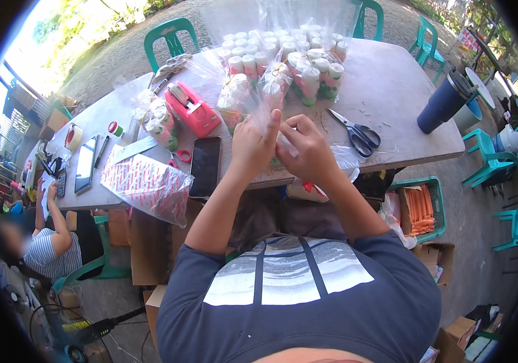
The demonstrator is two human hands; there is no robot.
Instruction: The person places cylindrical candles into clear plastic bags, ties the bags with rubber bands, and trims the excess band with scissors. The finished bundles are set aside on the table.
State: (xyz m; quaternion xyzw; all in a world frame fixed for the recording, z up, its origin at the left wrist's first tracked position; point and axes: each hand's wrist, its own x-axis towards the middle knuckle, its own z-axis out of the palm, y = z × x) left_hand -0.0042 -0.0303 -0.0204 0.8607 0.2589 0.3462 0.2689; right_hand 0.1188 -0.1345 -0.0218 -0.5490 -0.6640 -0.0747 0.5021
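Observation:
My left hand [253,143] grips the gathered neck of a clear plastic bag [262,106] above the table's near edge, thumb pointing up. My right hand [306,147] is beside it, fingers pinched on the same plastic; the exact pinch point is partly hidden by the fingers. Just beyond stand packed clear bags of white rolls [304,72], printed pink and green, some tied with gold ties. A similar tied bag [158,120] sits to the left. Close to my left forearm lies a dark smartphone [205,165].
On the table [390,68] are a pink tape dispenser [192,109], black-handled scissors [361,136], red-handled scissors [181,157], a printed plastic sheet [145,181], a tablet [86,163] and a navy tumbler [444,100]. Another person [55,245] sits at left. A green crate [438,204] is below right.

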